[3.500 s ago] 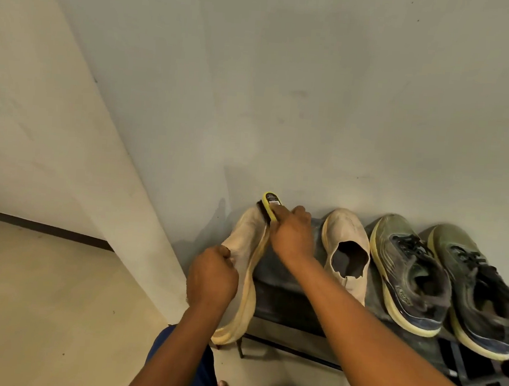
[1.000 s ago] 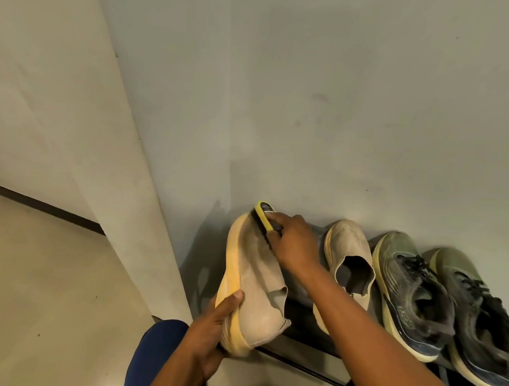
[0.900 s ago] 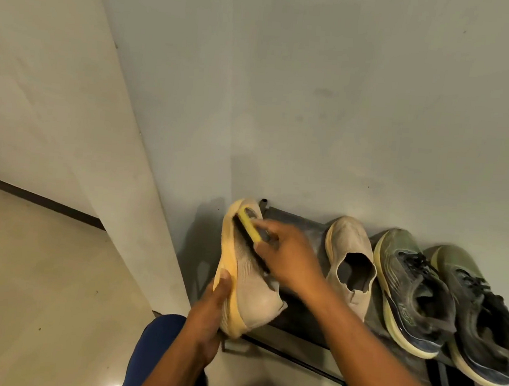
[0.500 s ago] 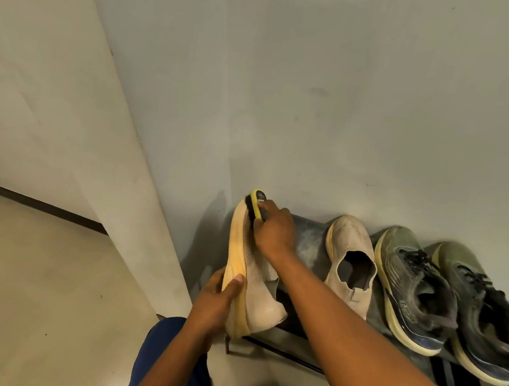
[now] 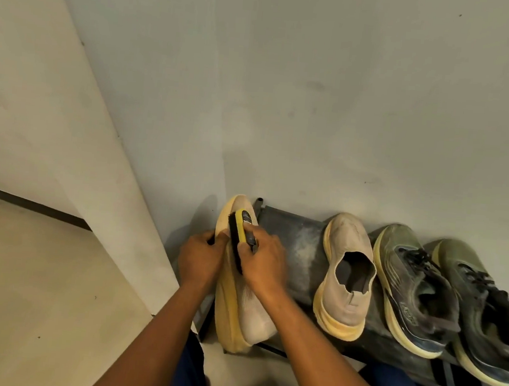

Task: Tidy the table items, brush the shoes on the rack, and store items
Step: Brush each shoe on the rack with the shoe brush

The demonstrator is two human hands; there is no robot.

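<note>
Beige knit shoe [image 5: 249, 312], tipped on its side at the rack's [image 5: 300, 252] near-left edge, likely light and soft, best held by its firmer yellow sole; left hand [image 5: 199, 260] grips that sole, right hand [image 5: 264, 263] clasps yellow brush [image 5: 240, 231], bristles on the far toe.

Knit cloth shoe [image 5: 247, 309], dusty metal rack [image 5: 301, 243], glossy plastic brush [image 5: 240, 231], matt wall [image 5: 348, 93]

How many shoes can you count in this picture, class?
4. One beige shoe tilted in both hands at the rack's left end; its mate beside it; two olive sneakers to the right. Lower shelves are hidden.
</note>
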